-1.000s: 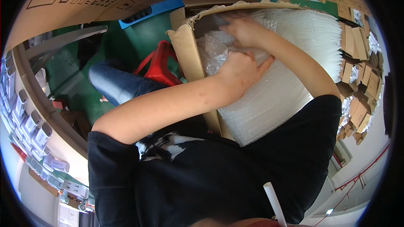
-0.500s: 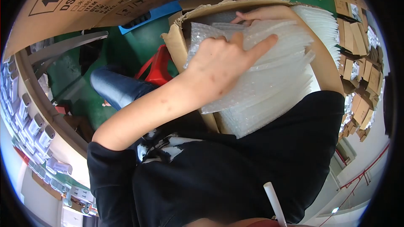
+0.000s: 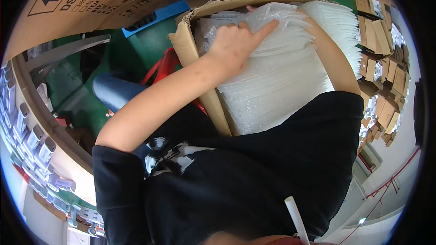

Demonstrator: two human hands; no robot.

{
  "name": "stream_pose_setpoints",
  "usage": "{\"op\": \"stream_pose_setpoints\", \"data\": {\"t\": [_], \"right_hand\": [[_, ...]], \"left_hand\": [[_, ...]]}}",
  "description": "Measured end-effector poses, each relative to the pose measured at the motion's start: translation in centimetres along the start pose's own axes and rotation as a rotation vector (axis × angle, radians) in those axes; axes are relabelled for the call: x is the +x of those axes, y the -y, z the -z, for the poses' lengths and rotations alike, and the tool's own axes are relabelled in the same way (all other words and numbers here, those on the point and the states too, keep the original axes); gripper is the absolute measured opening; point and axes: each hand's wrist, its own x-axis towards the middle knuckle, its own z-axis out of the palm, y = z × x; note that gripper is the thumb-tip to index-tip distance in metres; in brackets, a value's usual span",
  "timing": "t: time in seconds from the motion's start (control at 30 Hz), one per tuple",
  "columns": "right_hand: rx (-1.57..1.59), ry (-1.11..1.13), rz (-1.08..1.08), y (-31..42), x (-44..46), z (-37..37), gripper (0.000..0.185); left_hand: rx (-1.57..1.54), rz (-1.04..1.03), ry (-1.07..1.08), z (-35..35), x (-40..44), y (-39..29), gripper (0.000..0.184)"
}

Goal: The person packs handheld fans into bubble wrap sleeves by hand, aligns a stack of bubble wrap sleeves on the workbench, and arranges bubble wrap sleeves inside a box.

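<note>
An open cardboard box (image 3: 184,45) with a torn rim holds many bubble-wrap sheets or bags (image 3: 272,77), packed as a thick stack. My left hand (image 3: 231,47) lies on the stack's left part, its fingers curled over the wrap and one digit stretched out to the right across it. My right forearm reaches in along the stack's right side. Behind the raised upper sheets my right hand (image 3: 250,8) is almost wholly hidden; only a bit of fingers shows near the box's far rim. More clear wrap (image 3: 338,22) stands to the right of that forearm.
A red stool (image 3: 165,66) stands left of the box on the green floor. Large printed cartons (image 3: 100,0) rise at the top, beside a blue pallet (image 3: 156,17). White parts (image 3: 41,140) line a bench at the left. Small cardboard pieces (image 3: 386,81) are piled at the right.
My right hand has gone behind the sheets, whose upper part has been lifted and pushed back into the box. My left hand has shifted up and left along the stack.
</note>
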Motion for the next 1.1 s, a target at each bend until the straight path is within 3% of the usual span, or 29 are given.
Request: {"op": "stream_pose_setpoints", "data": {"t": [0.1, 0.2, 0.3, 0.5, 0.63, 0.73, 0.83, 1.1], "right_hand": [[-0.034, -0.01, 0.005, -0.5, -0.6, -0.5, 0.06], [-0.09, -0.027, 0.02, -0.7, -1.1, -0.9, 0.06], [-0.172, -0.047, 0.048, -0.5, -1.4, -1.1, 0.06], [-0.511, -0.113, 0.116, -1.2, -2.7, -3.4, 0.059], [-0.816, -0.155, 0.15, -1.1, -3.2, -4.9, 0.059], [-0.94, -0.189, 0.177, -1.3, -3.3, -5.8, 0.058], [-0.972, -0.211, 0.216, -1.7, -2.5, -6.2, 0.058], [-0.938, -0.207, 0.221, -2.3, -0.6, -6.3, 0.057]], "left_hand": [[-0.254, 0.067, 0.083, 1.1, -0.2, 1.3, 0.106], [-0.644, 0.181, 0.019, 1.5, -0.3, 1.2, 0.111], [-0.159, -0.002, -0.216, 0.4, -1.1, -0.2, 0.116], [-0.458, -0.02, 0.054, 2.1, 1.2, 2.9, 0.109], [0.143, 0.037, -0.268, -0.5, 1.0, 0.0, 0.103], [0.147, 0.075, 0.038, -0.4, 1.4, -1.4, 0.102], [-0.04, -0.042, -0.057, -0.2, 1.4, -0.2, 0.098], [-0.169, -0.073, -0.324, 4.0, -0.7, 0.1, 0.091]]}}
